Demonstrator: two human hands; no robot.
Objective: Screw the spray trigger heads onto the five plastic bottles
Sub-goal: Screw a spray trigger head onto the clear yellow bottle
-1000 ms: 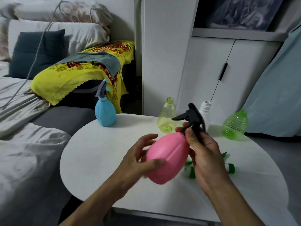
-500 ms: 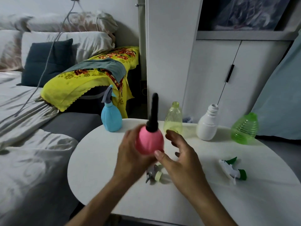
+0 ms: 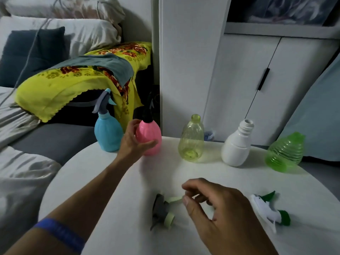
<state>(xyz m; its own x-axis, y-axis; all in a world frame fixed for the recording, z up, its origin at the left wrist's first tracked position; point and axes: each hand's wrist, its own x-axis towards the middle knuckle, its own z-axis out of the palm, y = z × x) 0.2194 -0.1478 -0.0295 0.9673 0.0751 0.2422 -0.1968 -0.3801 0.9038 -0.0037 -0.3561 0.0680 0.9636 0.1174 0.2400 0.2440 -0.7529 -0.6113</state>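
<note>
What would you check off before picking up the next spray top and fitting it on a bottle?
1. Pink bottle stands upright with its black head on, beside the blue bottle: ok.
2. Left hand free of the pink bottle: not ok, it grips it.
3. Grey-and-green trigger head within reach of the right hand: ok.
4. Right-hand fingers have a firm hold on that head: cannot tell.
5. Yellow bottle neck open: ok.
6. White-and-green trigger head lies on the table: ok.

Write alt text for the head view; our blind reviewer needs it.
A person's left hand holds a pink spray bottle standing on a round white table beside a blue spray bottle, while the right hand reaches a grey-and-green trigger head. Yellow, white and green bottles stand uncapped.
</note>
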